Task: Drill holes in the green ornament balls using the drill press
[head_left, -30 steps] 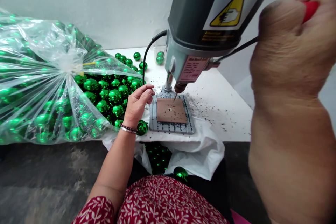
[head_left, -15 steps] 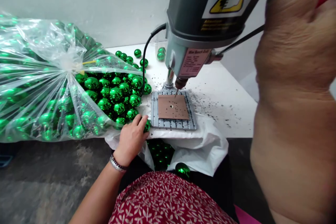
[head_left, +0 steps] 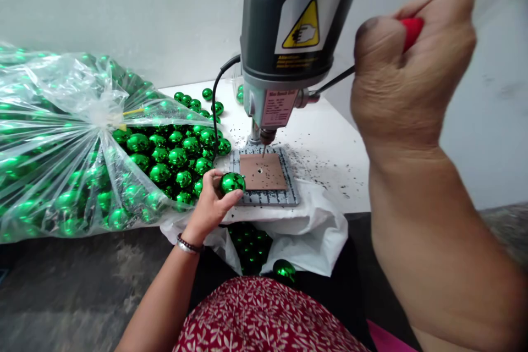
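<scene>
Clear bag (head_left: 93,121): gathered, full of green balls (head_left: 177,157)
White sack (head_left: 319,231): more green balls in its mouth
Left hand (head_left: 210,201): thumb and fingers pinching one ball (head_left: 232,182) beside the brown board (head_left: 272,173)
Right hand (head_left: 412,77): fingers curled round the red-knobbed lever (head_left: 337,79)

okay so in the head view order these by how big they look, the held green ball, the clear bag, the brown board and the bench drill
1. Clear bag
2. Bench drill
3. Brown board
4. Held green ball
</scene>
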Demonstrator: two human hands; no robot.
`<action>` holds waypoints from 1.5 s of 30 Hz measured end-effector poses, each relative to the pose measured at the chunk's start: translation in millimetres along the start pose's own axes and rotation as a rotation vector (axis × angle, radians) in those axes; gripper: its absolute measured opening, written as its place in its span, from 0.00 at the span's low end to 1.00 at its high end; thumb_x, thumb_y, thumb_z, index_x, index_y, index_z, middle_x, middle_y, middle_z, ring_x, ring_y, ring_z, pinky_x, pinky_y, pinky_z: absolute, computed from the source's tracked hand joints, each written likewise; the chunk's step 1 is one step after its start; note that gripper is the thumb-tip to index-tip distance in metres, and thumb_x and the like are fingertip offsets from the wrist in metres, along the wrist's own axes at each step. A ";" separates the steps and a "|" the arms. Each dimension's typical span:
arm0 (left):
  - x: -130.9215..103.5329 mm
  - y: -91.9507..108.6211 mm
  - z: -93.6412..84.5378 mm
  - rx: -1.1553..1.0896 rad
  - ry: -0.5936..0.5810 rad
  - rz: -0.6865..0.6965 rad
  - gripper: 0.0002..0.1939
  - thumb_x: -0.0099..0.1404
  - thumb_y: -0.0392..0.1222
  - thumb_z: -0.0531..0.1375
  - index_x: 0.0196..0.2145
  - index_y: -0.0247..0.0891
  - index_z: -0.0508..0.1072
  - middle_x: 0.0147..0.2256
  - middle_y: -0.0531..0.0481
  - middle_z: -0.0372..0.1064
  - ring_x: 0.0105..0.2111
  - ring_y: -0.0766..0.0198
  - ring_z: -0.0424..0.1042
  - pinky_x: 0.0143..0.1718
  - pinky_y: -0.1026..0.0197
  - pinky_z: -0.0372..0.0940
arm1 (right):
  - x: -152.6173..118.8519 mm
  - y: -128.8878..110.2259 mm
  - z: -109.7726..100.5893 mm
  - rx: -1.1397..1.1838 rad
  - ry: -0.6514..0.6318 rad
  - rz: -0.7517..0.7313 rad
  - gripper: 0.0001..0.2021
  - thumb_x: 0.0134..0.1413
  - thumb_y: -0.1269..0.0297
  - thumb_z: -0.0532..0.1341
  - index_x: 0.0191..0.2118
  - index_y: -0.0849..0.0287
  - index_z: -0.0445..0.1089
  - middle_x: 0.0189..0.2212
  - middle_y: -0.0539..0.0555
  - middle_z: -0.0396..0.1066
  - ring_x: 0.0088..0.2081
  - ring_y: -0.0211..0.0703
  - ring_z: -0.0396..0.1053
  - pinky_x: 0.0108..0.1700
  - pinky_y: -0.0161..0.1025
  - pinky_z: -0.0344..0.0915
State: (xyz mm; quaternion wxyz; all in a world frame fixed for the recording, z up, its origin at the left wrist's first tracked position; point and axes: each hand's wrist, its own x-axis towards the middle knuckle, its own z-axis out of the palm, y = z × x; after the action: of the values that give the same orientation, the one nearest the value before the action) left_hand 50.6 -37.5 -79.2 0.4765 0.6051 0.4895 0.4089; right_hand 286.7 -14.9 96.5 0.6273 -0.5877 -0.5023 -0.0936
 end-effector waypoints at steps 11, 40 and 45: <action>51.0 -4.9 33.3 0.162 -0.011 0.050 0.27 0.57 0.47 0.67 0.53 0.37 0.68 0.46 0.44 0.74 0.45 0.57 0.73 0.50 0.54 0.66 | 2.4 -0.9 0.8 -0.004 -0.017 0.006 0.09 0.57 0.66 0.56 0.30 0.55 0.52 0.27 0.47 0.60 0.30 0.33 0.54 0.40 0.36 0.57; 87.5 6.6 44.9 0.375 -0.231 0.163 0.34 0.50 0.43 0.72 0.56 0.38 0.74 0.40 0.47 0.78 0.44 0.53 0.75 0.54 0.50 0.68 | 1.7 -3.5 -5.8 -0.005 -0.144 0.002 0.11 0.61 0.63 0.53 0.32 0.56 0.47 0.29 0.46 0.52 0.35 0.27 0.61 0.51 0.35 0.64; 86.3 3.2 45.6 0.324 -0.192 0.129 0.34 0.48 0.43 0.73 0.55 0.40 0.76 0.40 0.48 0.78 0.42 0.53 0.76 0.50 0.52 0.70 | 2.7 -9.6 -6.0 -0.052 -0.120 0.060 0.12 0.60 0.65 0.55 0.31 0.56 0.48 0.28 0.46 0.52 0.30 0.28 0.51 0.43 0.33 0.61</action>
State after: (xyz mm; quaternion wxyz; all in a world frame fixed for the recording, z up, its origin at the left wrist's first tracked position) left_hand 111.2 39.1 -83.3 0.3902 0.7402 0.4614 0.2950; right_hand 284.4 -21.4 105.9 0.5832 -0.6233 -0.5183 -0.0525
